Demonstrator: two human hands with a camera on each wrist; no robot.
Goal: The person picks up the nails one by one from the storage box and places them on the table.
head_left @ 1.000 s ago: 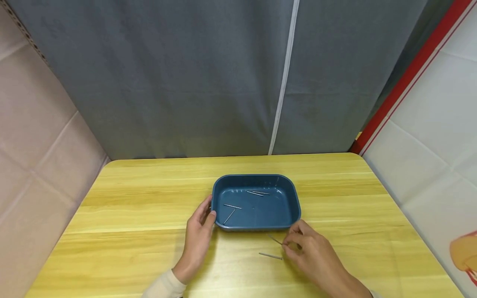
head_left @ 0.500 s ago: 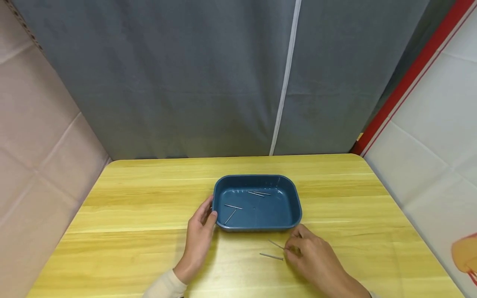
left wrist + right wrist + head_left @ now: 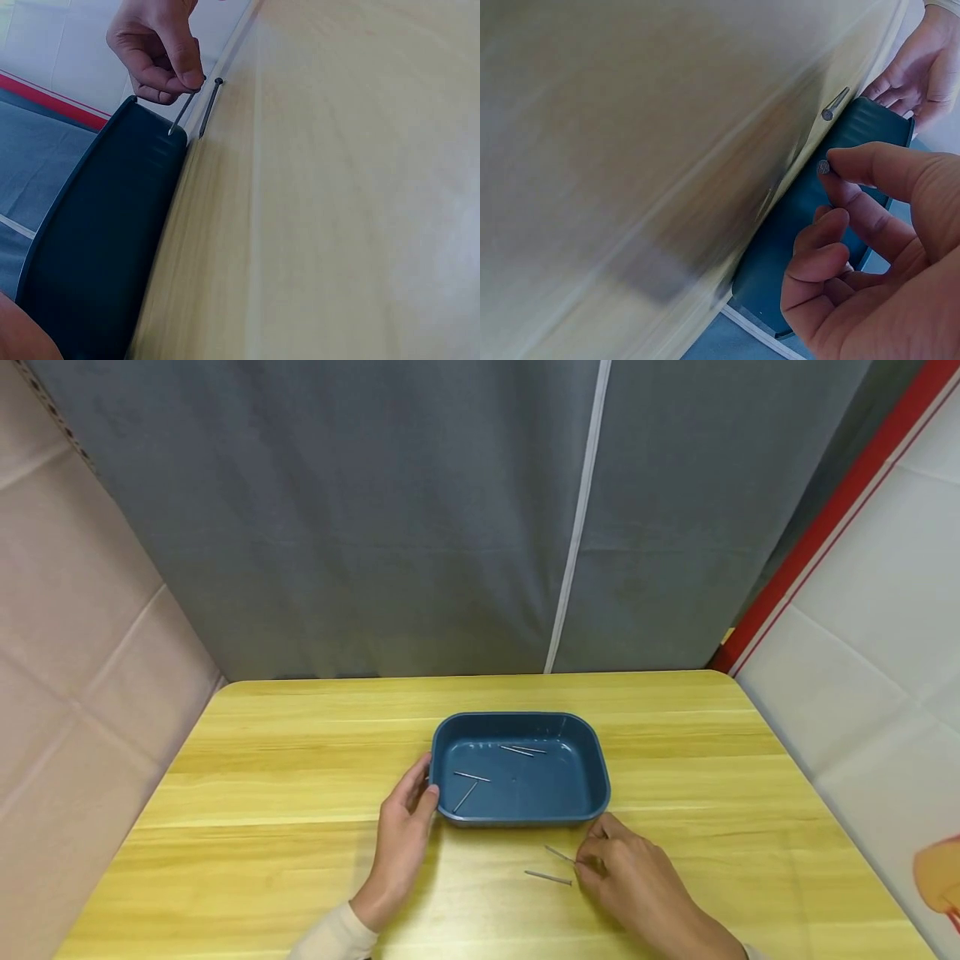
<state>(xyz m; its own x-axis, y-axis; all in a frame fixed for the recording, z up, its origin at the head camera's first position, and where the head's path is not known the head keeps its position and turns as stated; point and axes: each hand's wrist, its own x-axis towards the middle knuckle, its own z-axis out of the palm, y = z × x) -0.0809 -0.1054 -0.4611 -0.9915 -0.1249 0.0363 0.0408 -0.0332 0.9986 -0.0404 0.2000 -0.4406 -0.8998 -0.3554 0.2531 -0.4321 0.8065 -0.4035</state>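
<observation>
A dark blue rectangular tray (image 3: pixel 517 820) sits on the wooden table. My left hand (image 3: pixel 402 843) holds its left end, thumb at the rim and fingers along the outer side. Just in front of the tray's near right corner, my right hand (image 3: pixel 637 878) pinches a nail (image 3: pixel 558 854) by its head between thumb and index finger; the shank points left. The flat nail head (image 3: pixel 823 167) shows at the fingertips in the right wrist view. A second nail (image 3: pixel 548 877) lies on the table close by. Inside the tray are several nails (image 3: pixel 472 777), some at the left and some near the back.
The light wooden table (image 3: pixel 300 752) ends at a grey curtain (image 3: pixel 360 568) at the back. White sheeting (image 3: pixel 870 635) with a red band hangs on the right, and pale sheeting (image 3: pixel 75 610) on the left.
My right hand has drawn slightly down and away from the tray with the nail pinched in it. My left hand keeps its place on the tray.
</observation>
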